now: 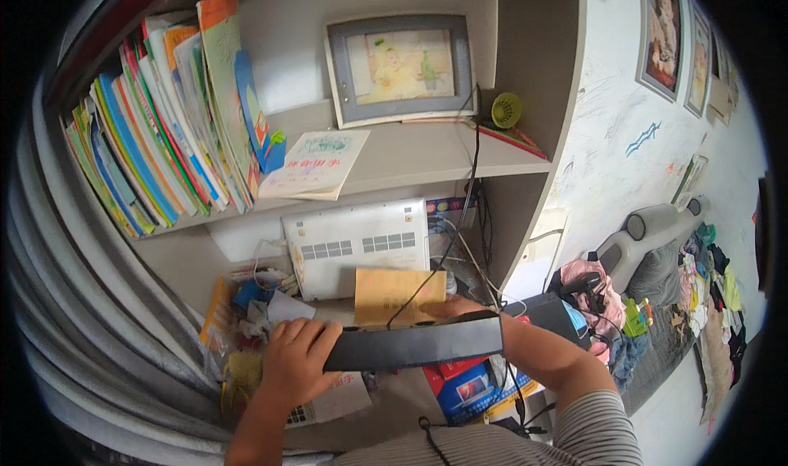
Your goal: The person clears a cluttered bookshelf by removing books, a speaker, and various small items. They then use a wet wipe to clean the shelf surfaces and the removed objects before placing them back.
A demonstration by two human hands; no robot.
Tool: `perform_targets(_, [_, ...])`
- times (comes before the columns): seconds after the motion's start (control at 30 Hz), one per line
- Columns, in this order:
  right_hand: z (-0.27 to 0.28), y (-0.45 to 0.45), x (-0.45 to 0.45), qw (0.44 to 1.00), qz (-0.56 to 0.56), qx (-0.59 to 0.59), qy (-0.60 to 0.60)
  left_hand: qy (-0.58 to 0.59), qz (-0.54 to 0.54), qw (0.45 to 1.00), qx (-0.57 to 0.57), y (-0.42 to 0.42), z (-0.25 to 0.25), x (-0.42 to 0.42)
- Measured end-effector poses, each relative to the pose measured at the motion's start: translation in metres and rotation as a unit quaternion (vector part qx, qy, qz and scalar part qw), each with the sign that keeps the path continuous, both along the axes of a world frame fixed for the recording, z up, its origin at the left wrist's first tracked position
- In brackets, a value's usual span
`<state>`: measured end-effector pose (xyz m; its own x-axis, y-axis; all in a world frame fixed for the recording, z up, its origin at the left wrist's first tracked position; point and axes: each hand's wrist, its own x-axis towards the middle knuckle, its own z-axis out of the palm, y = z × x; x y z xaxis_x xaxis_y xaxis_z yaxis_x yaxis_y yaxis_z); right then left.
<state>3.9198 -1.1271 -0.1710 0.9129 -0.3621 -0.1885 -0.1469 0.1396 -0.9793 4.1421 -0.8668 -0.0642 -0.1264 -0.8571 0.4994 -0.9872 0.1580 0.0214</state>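
Note:
My left hand (pixel 300 358) grips the left end of a long black bar-shaped device (pixel 412 344), held above the desk. Its exact kind is unclear; a black cable rises from behind it. Beyond the bar, my right hand (pixel 457 306) holds a tan paper booklet (pixel 394 290) by its lower right part, fingers across the printed face. The bar hides the booklet's lower edge and part of that hand. Behind the booklet, a white laptop (pixel 357 241) leans against the back panel, its vented underside facing me.
Books (pixel 154 127) fill the upper shelf's left side, near a loose booklet (pixel 317 164), a picture frame (pixel 400 69) and a green mesh cup (pixel 506 110). Hanging cables (pixel 474 158) cross the desk's right side. Grey curtains (pixel 98 318) border the left; clothes (pixel 591 281) lie piled at right.

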Motion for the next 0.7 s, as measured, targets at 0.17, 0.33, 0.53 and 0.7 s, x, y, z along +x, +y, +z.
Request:
perform_targets(0.17, [-0.011,0.015,0.024,0.951,-0.1,0.288,0.051,-0.001,-0.014,0.999,-0.038,-0.009,0.01,-0.001])
perform_targets(0.33, [-0.017,0.011,0.029,0.972,-0.095,0.208,0.057,0.019,-0.004,0.997,-0.073,-0.015,0.019,-0.003])
perform_targets(0.53, [-0.007,-0.011,0.004,0.986,-0.034,-0.022,0.16,0.024,0.017,0.99,-0.134,-0.018,0.027,-0.003])
perform_targets(0.7, [0.051,-0.02,-0.017,0.955,0.149,-0.241,0.093,0.033,0.036,0.989,-0.143,-0.019,0.037,0.001])
